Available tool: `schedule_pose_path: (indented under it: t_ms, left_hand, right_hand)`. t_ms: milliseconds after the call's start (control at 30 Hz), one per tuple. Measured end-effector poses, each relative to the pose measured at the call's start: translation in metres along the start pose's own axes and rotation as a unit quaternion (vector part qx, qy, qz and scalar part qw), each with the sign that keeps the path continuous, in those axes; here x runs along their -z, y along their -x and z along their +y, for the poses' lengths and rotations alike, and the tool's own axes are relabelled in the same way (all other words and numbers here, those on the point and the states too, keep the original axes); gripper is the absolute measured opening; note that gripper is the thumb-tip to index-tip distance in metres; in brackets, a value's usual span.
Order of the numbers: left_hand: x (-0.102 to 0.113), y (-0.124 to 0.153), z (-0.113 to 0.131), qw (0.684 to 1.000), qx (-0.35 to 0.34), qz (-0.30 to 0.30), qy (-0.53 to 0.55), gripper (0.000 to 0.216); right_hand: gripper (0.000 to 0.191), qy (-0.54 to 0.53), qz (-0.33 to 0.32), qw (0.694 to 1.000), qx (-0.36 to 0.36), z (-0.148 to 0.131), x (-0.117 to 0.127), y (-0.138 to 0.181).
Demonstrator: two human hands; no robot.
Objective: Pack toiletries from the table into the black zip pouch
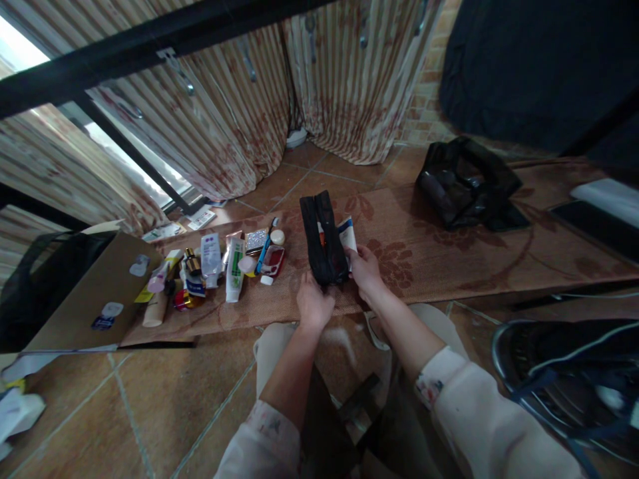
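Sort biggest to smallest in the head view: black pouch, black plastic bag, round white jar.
1. black plastic bag
2. black pouch
3. round white jar
The bag lies farther off yet looks biggest.

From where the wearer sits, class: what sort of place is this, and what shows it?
Probably a room in a home: long striped curtains at a window, a tiled floor, and a woven mat with toiletries laid beside a black pouch.
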State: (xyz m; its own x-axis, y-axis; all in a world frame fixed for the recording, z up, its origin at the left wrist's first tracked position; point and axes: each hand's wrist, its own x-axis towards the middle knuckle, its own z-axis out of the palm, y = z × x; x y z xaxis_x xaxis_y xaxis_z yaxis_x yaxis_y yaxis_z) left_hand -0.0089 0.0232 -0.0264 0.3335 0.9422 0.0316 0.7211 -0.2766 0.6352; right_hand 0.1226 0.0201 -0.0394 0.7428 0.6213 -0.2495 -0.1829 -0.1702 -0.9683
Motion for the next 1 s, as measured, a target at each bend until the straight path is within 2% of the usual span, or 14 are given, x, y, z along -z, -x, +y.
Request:
schedule_pose_path:
  t_ms: [400, 833, 1000]
  left_hand:
    - [-0.0008, -0.0001, -0.0004, 1.0, 0.003, 0.004, -0.004, 0.03]
    - [-0.0007, -0.0002, -0.0001, 1.0, -0.002, 0.006, -0.015, 0.028]
    - [-0.0003, -0.0001, 0.0001, 1.0, 0.001, 0.003, -0.012, 0.029]
  right_hand:
    - [0.048, -0.016, -0.004, 0.999, -0.028, -0.006, 0.0002, 0.004]
    - [0.045, 0.006, 0.007, 1.0, 0.0, 0.0, -0.0001, 0.0003]
    - [0.048, -0.01, -0.001, 1.0, -0.015, -0.0032, -0.0003, 0.0023]
